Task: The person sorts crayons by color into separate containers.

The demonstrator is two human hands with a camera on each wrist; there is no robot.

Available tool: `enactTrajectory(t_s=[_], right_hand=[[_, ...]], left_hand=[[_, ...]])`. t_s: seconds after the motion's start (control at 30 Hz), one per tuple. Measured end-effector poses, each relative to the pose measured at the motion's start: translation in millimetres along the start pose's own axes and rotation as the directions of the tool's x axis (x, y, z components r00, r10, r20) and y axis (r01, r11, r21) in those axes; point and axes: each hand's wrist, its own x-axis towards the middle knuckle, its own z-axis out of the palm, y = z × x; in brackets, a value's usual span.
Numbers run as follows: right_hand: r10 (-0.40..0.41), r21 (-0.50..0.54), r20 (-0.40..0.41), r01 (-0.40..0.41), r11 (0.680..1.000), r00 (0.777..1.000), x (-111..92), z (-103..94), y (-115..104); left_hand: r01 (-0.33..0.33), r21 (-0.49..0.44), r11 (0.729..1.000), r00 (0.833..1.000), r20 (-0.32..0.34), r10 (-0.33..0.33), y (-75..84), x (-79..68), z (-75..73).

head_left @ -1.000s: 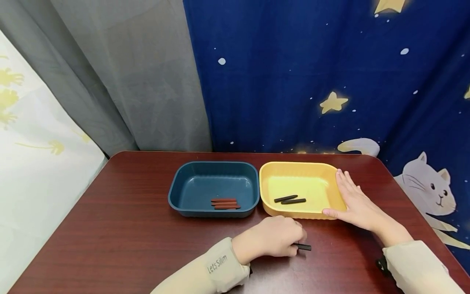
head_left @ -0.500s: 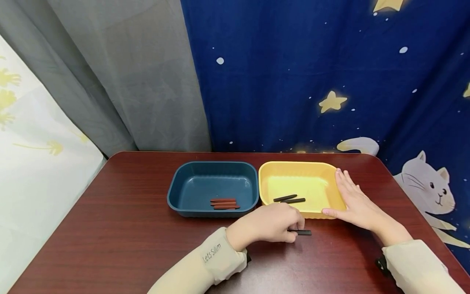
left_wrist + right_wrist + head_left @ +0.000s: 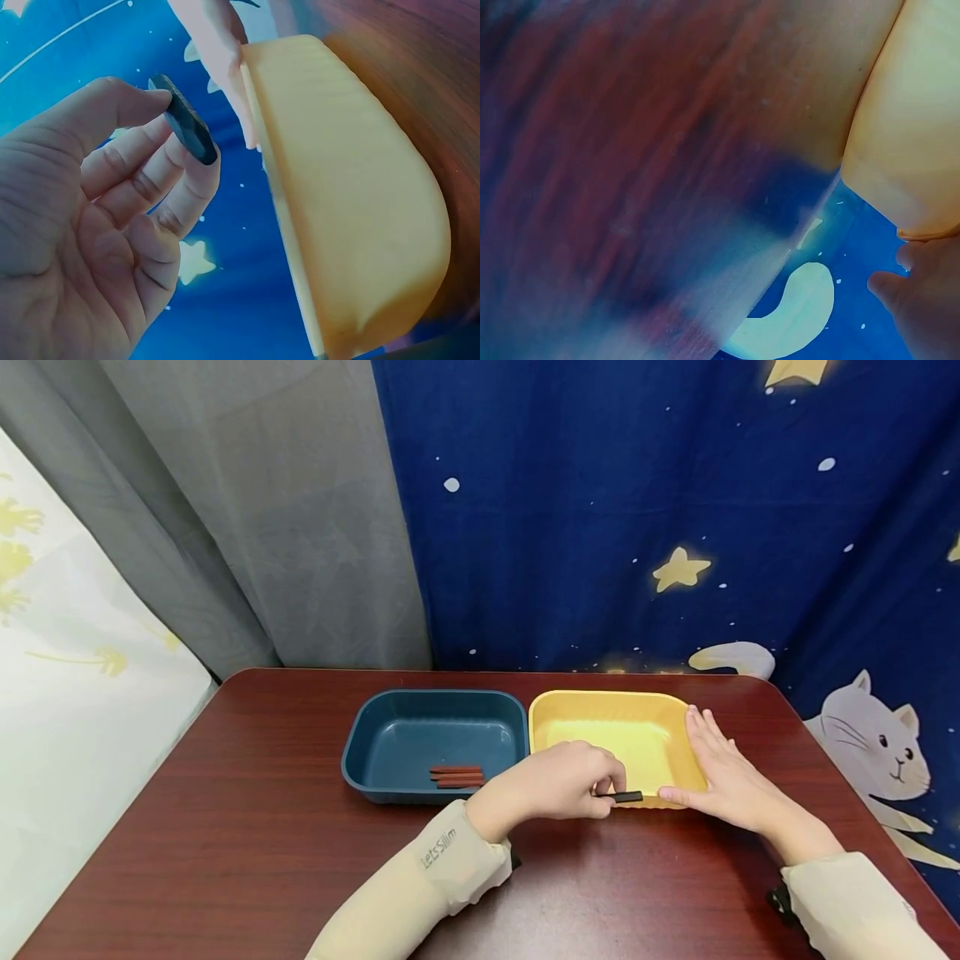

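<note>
Between thumb and fingers, my left hand (image 3: 566, 781) pinches a black crayon (image 3: 628, 797) above the near rim of the yellow tray (image 3: 651, 747). The left wrist view shows this crayon (image 3: 191, 127) at the fingertips, with the tray's outer wall (image 3: 345, 187) beside it. My right hand (image 3: 727, 781) rests against the tray's right side, fingers straight and thumb at the near right corner. In the right wrist view, part of that hand (image 3: 930, 292) touches the tray's rim. The left hand hides the black crayons lying in the yellow tray.
A dark blue tray (image 3: 435, 739) stands directly left of the yellow one. Several brown crayons (image 3: 456, 777) lie in it. Both trays sit on a reddish-brown table (image 3: 247, 827), with curtains (image 3: 570, 527) hanging behind its far edge.
My left hand has carried the black crayon from over the table forward to the yellow tray's near rim, covering the crayons inside. My right hand has stayed at the tray's side.
</note>
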Motion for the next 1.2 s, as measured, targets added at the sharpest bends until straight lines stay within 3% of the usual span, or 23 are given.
enactTrajectory(t_s=[0.37,0.7,1.0,1.2], right_hand=[[-0.008,-0.002,-0.005,0.008,1.000,1.000,0,0.6,0],[-0.011,0.017,-0.007,0.011,1.000,1.000,0,0.1,0],[-0.009,0.011,-0.007,0.009,1.000,1.000,-1,-0.3,0],[-0.009,0.014,-0.003,0.009,1.000,1.000,0,-0.2,1]], left_hand=[[0.058,-0.081,0.995,0.995,-0.075,-0.064,-21.7,14.7,8.5],[0.181,-0.143,0.973,0.976,-0.093,-0.195,-43.1,31.6,19.4],[0.251,-0.030,0.967,0.965,-0.068,-0.253,-52.1,41.1,30.2],[0.311,0.044,0.949,0.950,-0.052,-0.308,-52.4,44.2,36.1]])
